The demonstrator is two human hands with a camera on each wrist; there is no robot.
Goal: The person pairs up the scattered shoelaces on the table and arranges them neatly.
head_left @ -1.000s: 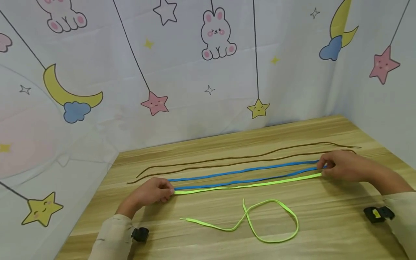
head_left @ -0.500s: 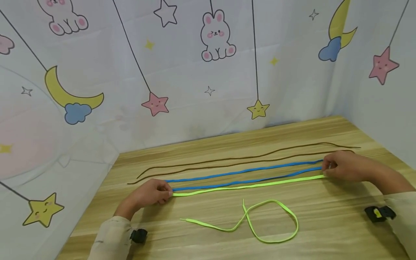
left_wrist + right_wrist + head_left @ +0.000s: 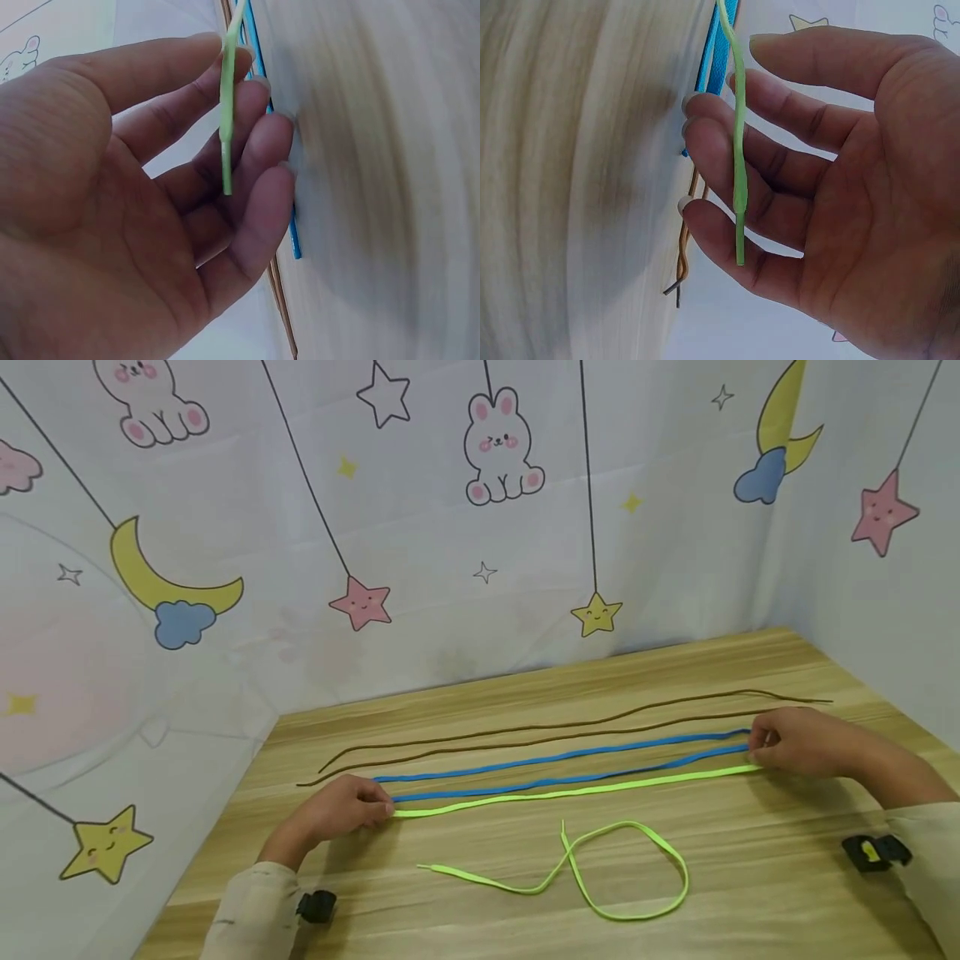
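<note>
A light green shoelace (image 3: pixel 585 791) stretches nearly straight between my hands, low over the wooden table. Its left end is pinched between thumb and index finger of my left hand (image 3: pixel 341 810), with the tip (image 3: pixel 227 169) sticking out over the palm. My right hand (image 3: pixel 806 743) holds the other end loosely; there the lace runs between the thumb and curled fingers, its tip (image 3: pixel 740 238) protruding. Just behind lie two blue shoelaces (image 3: pixel 487 767), roughly parallel to the green one, their ends partly hidden by the hands. A second green shoelace (image 3: pixel 687 885) lies looped in front.
Two thin brown laces (image 3: pixel 525 728) stretch across the table behind the blue ones. A white curtain (image 3: pixel 420 527) printed with stars, moons and rabbits stands behind the table (image 3: pixel 360 927) and along its sides.
My left hand has shifted slightly left and toward me, and my right hand slightly right. More of the held green lace shows between them. The other laces lie as before.
</note>
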